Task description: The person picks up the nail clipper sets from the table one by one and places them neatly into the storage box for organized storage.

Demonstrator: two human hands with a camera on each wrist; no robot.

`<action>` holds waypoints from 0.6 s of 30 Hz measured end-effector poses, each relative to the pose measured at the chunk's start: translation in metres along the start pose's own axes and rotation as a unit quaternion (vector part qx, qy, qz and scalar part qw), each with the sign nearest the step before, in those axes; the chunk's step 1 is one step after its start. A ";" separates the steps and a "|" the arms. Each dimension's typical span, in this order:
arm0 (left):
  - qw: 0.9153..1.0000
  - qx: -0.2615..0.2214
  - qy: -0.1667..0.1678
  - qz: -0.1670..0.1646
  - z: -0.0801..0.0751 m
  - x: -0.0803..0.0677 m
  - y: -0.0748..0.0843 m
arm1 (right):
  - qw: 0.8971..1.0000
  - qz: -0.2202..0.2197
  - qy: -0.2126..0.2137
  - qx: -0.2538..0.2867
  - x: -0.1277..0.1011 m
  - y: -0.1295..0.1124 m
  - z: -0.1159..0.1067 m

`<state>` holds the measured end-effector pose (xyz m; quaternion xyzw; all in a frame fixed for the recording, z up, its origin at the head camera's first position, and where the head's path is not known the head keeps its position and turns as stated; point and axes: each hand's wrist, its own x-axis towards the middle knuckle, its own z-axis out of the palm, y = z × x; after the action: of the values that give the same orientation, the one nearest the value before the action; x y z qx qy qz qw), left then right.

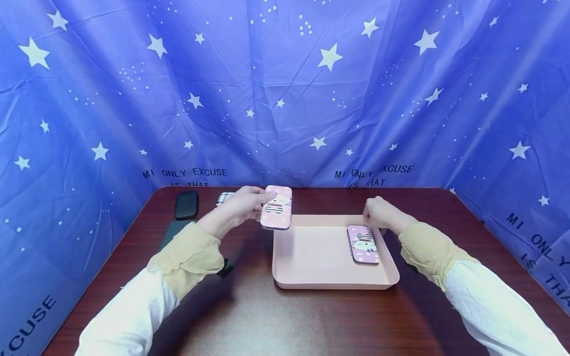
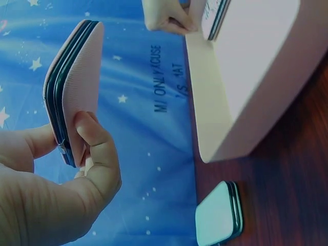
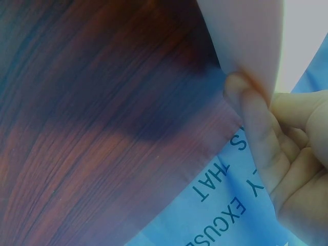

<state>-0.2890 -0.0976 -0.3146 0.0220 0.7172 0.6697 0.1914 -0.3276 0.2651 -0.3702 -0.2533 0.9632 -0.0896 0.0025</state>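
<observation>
My left hand (image 1: 240, 207) pinches a pink zip case (image 1: 277, 207) with a cartoon print between thumb and fingers. It holds the case raised near the far left corner of a light pink tray (image 1: 336, 286). In the left wrist view, the case's dark zip edge (image 2: 64, 77) and plain ribbed back show. My right hand (image 1: 385, 213) grips the tray's wall at the far right corner, and in the right wrist view its thumb and fingers pinch the wall (image 3: 251, 46). A second pink printed case (image 1: 362, 244) lies inside the tray at the right.
On the left of the brown table (image 1: 249, 321) lie a black case (image 1: 186, 204), a dark green item (image 1: 175, 231) and a plaid item (image 1: 224, 198), partly hidden by my left arm and hand. A pale case (image 2: 218, 218) shows by the tray. Behind hangs a blue star-printed curtain (image 1: 285, 64).
</observation>
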 end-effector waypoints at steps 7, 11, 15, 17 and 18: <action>1.000 0.006 0.009 -0.002 0.017 0.008 0.007 | 1.000 0.004 -0.006 0.010 0.000 -0.002 -0.002; 1.000 0.010 0.008 0.005 0.027 0.012 0.007 | 1.000 0.000 -0.004 0.003 0.000 -0.002 -0.002; 1.000 0.009 0.009 0.008 0.038 0.016 0.008 | 1.000 -0.002 0.001 -0.008 0.000 -0.002 -0.001; 1.000 0.008 0.012 0.004 0.043 0.018 0.009 | 1.000 -0.002 0.000 -0.011 0.001 -0.002 -0.001; 1.000 0.006 0.014 0.001 0.046 0.019 0.009 | 1.000 -0.001 -0.001 -0.010 0.001 -0.002 -0.001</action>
<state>-0.2949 -0.0475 -0.3119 0.0146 0.7238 0.6658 0.1806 -0.3275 0.2633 -0.3687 -0.2548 0.9637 -0.0792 0.0011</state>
